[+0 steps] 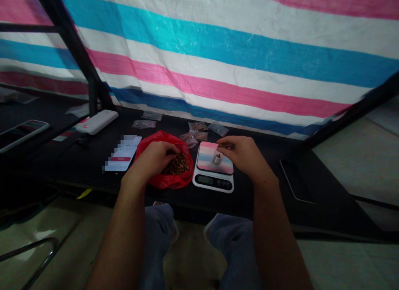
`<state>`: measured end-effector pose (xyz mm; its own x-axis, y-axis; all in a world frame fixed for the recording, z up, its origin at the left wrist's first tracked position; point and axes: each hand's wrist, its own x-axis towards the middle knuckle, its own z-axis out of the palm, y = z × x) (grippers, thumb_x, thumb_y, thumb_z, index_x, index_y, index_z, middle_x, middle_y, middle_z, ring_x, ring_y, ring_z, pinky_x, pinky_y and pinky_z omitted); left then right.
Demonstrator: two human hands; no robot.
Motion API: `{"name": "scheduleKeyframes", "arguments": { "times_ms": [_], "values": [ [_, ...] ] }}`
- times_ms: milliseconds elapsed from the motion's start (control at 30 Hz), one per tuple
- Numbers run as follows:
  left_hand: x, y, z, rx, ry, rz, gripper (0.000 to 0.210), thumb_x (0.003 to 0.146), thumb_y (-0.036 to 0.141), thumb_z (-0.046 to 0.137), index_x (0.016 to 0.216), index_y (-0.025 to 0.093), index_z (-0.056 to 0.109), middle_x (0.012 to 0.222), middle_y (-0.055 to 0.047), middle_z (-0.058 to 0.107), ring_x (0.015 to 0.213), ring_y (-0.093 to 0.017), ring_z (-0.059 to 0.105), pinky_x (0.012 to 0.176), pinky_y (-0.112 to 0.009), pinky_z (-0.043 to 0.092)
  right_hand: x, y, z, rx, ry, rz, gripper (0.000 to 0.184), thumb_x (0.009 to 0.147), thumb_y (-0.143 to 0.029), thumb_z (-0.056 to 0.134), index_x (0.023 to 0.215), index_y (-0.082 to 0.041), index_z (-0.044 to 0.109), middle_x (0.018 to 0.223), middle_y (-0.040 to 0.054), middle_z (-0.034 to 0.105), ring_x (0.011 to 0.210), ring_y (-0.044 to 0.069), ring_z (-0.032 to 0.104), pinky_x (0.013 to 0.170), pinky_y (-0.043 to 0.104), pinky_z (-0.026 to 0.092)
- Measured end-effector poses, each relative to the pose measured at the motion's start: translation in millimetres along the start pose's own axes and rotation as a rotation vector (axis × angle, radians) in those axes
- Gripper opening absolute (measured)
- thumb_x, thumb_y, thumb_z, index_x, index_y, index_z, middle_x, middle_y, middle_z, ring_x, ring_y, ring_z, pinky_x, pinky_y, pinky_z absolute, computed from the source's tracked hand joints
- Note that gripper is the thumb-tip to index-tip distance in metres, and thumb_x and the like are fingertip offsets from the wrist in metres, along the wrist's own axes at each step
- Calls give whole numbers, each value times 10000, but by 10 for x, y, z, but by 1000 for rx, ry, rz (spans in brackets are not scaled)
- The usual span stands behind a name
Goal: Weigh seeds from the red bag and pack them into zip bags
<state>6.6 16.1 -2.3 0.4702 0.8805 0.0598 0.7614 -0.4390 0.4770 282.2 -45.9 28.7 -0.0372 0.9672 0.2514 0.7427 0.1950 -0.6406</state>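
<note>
An opened red plastic bag (162, 137) holds a heap of small brown pieces (179, 165), which look like pellets or seeds. My left hand (156, 157) rests in the bag's mouth, fingers curled down at the heap; whatever they grip is hidden. To the right stands a white digital kitchen scale (213, 184) with a lit display I cannot read. On its platform sits a small white cup (217, 157) with a few brown bits inside. Just above the cup, my right hand (238, 150) pinches small brown pieces between thumb and fingertips.
Behind the scale lie several small clear bags (198, 135), some filled with brown pieces. A phone with a lit screen (124, 153) lies left of the red bag, a white power bank (99, 121) behind it. A dark phone (296, 179) lies at the right. Striped sheeting (218, 65) closes the back.
</note>
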Motion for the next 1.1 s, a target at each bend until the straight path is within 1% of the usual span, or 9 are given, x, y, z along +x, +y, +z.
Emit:
{"name": "scheduleKeyframes", "arguments": {
  "times_ms": [67,167,367,533,633,733,833,967,1100],
  "values": [
    [2,20,4,2,0,15,277,909,225,643,1116,219,827,1139,-55,822,1059,-249,755,1028,-332,552,7,13,21,14,0,-8,144,864,-117,715,956,-168,813,948,78,825,847,210,759,777,289,557],
    [-5,51,6,-17,14,24,275,901,219,636,1097,227,830,1122,-49,826,1042,-244,761,1012,-322,563,20,57,52,8,-4,-32,135,864,-114,706,953,-168,793,930,67,813,862,206,747,809,299,549],
    [-10,100,-13,-27,15,16,294,881,149,615,1062,208,840,1104,-61,829,1015,-246,767,1001,-324,568,28,104,84,-19,-8,-61,151,858,-84,694,963,-151,779,942,73,796,870,196,731,843,307,552],
    [7,146,-8,-51,14,58,264,917,215,629,1086,192,829,1126,-72,822,1047,-258,759,1030,-353,554,23,101,88,-39,-22,-57,146,858,-70,702,953,-146,783,980,77,798,891,194,731,846,302,550],
    [17,196,4,-90,23,94,263,925,218,627,1105,192,817,1154,-65,815,1083,-246,748,1036,-336,546,11,94,64,-44,-46,-42,136,863,-77,712,953,-148,783,979,80,804,902,202,741,833,300,547],
    [31,255,24,-132,31,108,255,923,215,631,1104,208,811,1142,-51,815,1076,-233,745,1012,-318,551,-8,76,28,-45,-59,-21,145,867,-102,732,991,-154,784,1020,90,810,933,215,753,830,301,549],
    [58,333,60,-187,35,136,255,930,222,629,1113,215,807,1129,-47,814,1055,-225,745,987,-315,556,-25,63,-4,-20,-62,-19,170,860,-88,733,1011,-152,778,1048,89,812,948,214,761,838,294,552],
    [136,502,147,-301,53,233,246,948,238,611,1104,203,798,1131,-57,807,1052,-218,739,961,-316,562,-37,83,-29,49,-42,-28,171,905,-83,660,1016,-156,768,1027,79,815,923,197,766,832,283,559],
    [247,718,262,-302,66,350,232,963,208,589,1062,198,798,1115,-64,804,1039,-207,729,936,-307,552,-39,121,-34,86,31,-33,246,956,-120,598,1150,-166,743,1072,93,811,966,203,768,871,308,569]
  ]
}}
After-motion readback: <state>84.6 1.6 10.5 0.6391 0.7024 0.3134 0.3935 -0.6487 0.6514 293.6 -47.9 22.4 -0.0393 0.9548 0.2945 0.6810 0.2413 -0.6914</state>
